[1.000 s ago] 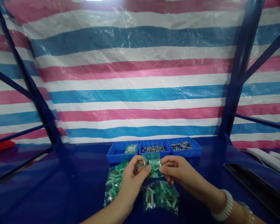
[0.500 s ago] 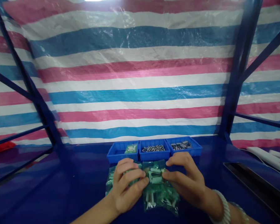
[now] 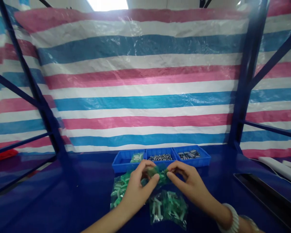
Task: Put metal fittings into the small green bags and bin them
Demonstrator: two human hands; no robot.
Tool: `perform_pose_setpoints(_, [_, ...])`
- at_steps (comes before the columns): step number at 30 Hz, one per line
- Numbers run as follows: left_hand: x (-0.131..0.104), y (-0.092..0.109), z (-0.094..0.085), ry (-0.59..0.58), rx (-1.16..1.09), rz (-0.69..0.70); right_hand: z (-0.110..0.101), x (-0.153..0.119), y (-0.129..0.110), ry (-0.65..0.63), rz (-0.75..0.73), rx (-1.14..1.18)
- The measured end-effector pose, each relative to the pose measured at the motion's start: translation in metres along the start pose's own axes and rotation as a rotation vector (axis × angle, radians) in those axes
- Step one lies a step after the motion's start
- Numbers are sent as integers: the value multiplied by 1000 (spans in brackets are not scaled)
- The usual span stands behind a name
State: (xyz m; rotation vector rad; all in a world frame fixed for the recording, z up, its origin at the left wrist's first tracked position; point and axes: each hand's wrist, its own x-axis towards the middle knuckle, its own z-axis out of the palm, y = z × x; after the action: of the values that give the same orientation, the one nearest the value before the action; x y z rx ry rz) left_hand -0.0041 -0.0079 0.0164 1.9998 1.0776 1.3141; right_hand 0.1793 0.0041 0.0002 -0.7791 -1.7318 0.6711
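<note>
- A small green bag (image 3: 157, 172) is pinched between the left hand (image 3: 137, 189) and the right hand (image 3: 189, 183), fingers closed on its edges, just above the blue table (image 3: 87, 194).
- Two filled green bags (image 3: 168, 207) are seen lying beneath.
- Three blue trays (image 3: 161, 158) are set just behind.

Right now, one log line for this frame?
both hands pinch small green bag | two filled bags on bench | three blue bins behind
</note>
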Motion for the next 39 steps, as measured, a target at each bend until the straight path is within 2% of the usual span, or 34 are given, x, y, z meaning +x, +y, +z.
perform_pose_setpoints(2, [6,-6,-3,-49,-101,-108,4,2,8,-46,166,126])
perform_pose_setpoints(4, [17,-12,-17,-24,-72,-104,5,4,14,-51,239,182])
perform_pose_setpoints(5, [25,-15,-29,32,-23,-78,4,5,16,-37,253,188])
perform_pose_setpoints(7, [44,-23,-60,244,148,-16,0,7,19,12,254,188])
perform_pose_setpoints(9, [63,-34,-93,350,244,-10,-4,10,22,48,245,193])
perform_pose_setpoints(12, [81,-59,-128,325,408,-68,-7,12,30,56,242,201])
perform_pose_setpoints(14, [83,-79,-135,227,519,-143,-6,13,36,40,250,207])
perform_pose_setpoints(17, [78,-102,-132,54,673,-215,-5,14,40,21,258,217])
perform_pose_setpoints(19, [73,-110,-127,-14,766,-226,-5,14,40,12,251,205])
perform_pose_setpoints(24, [66,-108,-121,-46,924,-217,-5,13,38,-32,241,153])
perform_pose_setpoints(28, [64,-102,-118,-40,954,-200,-5,12,33,-130,255,56])
perform_pose_setpoints(31, [62,-96,-116,-6,938,-189,-10,10,27,-281,226,-85])
perform_pose_setpoints(34, [58,-83,-107,82,886,-137,-21,7,25,-408,202,-187])
perform_pose_setpoints(37, [50,-60,-83,144,772,-31,-29,1,25,-479,165,-254])
perform_pose_setpoints(39, [39,-42,-58,111,663,48,-30,-2,25,-533,154,-307])
